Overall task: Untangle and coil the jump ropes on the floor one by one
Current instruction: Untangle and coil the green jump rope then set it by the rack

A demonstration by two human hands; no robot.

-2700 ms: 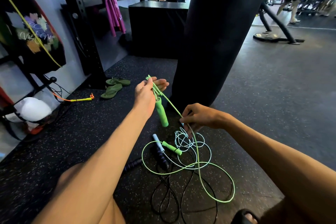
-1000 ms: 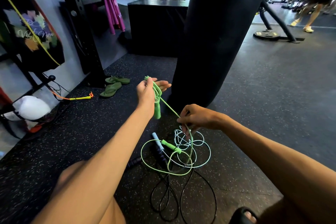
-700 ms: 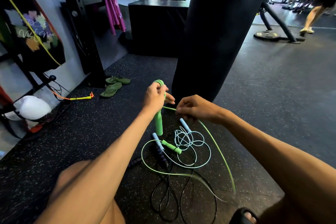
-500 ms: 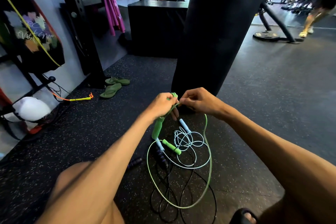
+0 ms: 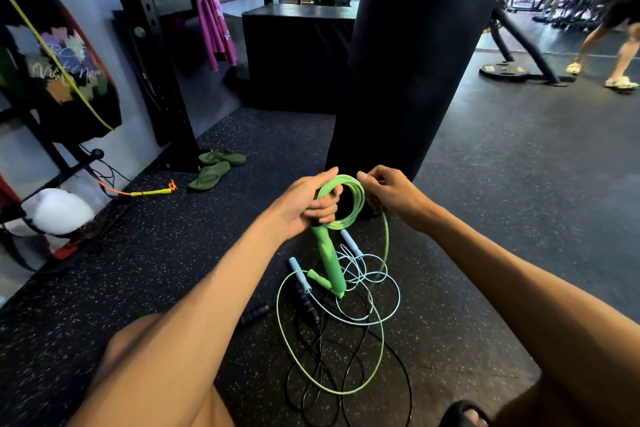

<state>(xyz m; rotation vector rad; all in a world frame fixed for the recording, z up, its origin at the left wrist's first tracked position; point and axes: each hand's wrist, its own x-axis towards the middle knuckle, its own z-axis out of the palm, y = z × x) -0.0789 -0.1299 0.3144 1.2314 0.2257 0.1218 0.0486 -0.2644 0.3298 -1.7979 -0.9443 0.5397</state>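
Observation:
My left hand (image 5: 308,206) grips a small coil of the green jump rope (image 5: 349,199), with one green handle (image 5: 329,258) hanging down from it. My right hand (image 5: 389,192) pinches the green cord at the coil's right side. The rest of the green cord (image 5: 332,388) trails down in a loose loop on the floor, and its second green handle (image 5: 318,278) lies there. A light blue rope (image 5: 384,317) with pale blue handles and a black rope (image 5: 346,402) with dark handles lie tangled beneath.
A tall black punching bag (image 5: 408,62) stands just beyond my hands. Green flip-flops (image 5: 214,168) lie at the left by a black rack (image 5: 149,55). A black box (image 5: 298,55) sits behind. A person (image 5: 616,42) walks at the far right.
My hands came together and wound more green cord into the coil in my left hand. The green loop on the floor shrank. The person at the right kept walking.

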